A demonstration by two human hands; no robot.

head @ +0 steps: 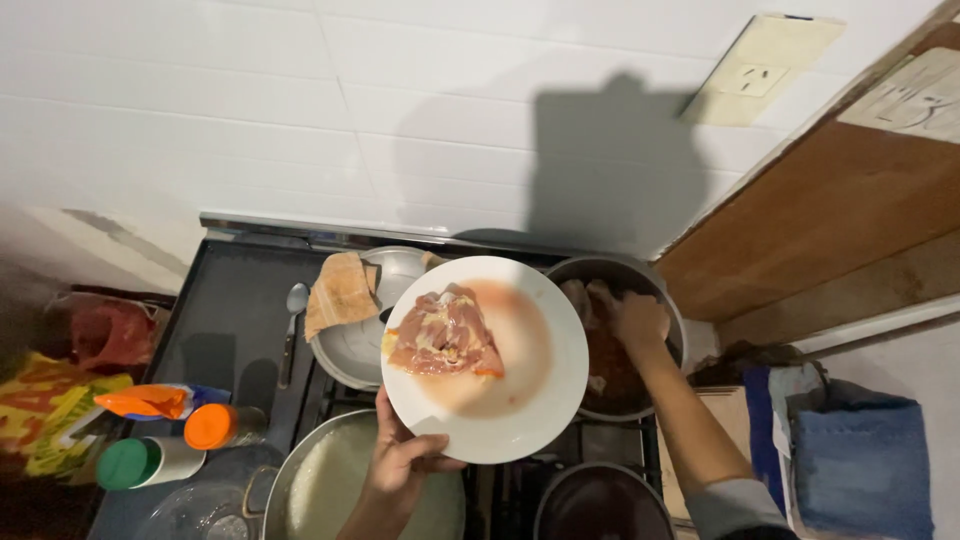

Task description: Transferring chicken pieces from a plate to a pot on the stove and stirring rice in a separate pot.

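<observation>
My left hand holds a round white plate by its near rim, tilted above the stove. A piece of raw pinkish chicken lies on the plate's left half, with a pale red smear beside it. My right hand reaches into a grey metal pot at the back right of the stove, where chicken pieces sit in a red sauce. Whether its fingers grip a piece, I cannot tell.
A metal pan with a folded cloth and a spoon sit left of the plate. A pot of pale liquid and a dark pot stand near me. Bottles left, blue cloths right.
</observation>
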